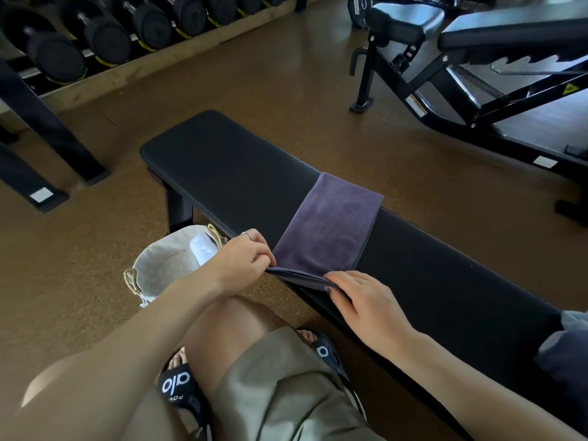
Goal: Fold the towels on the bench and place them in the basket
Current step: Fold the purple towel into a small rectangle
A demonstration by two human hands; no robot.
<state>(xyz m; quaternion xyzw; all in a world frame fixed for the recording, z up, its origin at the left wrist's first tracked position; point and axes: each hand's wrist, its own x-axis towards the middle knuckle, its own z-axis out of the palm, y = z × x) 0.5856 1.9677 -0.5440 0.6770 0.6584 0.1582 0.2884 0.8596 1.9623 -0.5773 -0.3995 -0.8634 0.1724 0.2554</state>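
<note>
The purple towel lay across the black bench, folded into a long strip, its near end hanging over the bench edge closest to you. Your left hand pinched the near left corner of that end, thumb and fingertips closed on the layered edge. Your right hand held the near right corner, the fingers curled over the top of the cloth and the thumb hidden beneath, so you gripped the towel at both corners with the folded edge stretched between your fingers.

Just left of your left-hand fingers, down on the floor beside the bench leg, stood the basket, lined with pale fabric and fitted with rope handles. A white towel already sat inside it, against the far wall.

Well to the right of your right-hand fingers, at the bench's far right end, lay a grey and dark cloth, cut off by the frame.

Beyond your fingers, past the bench, stood an adjustable bench on the right and a rack of dumbbells on the left.
</note>
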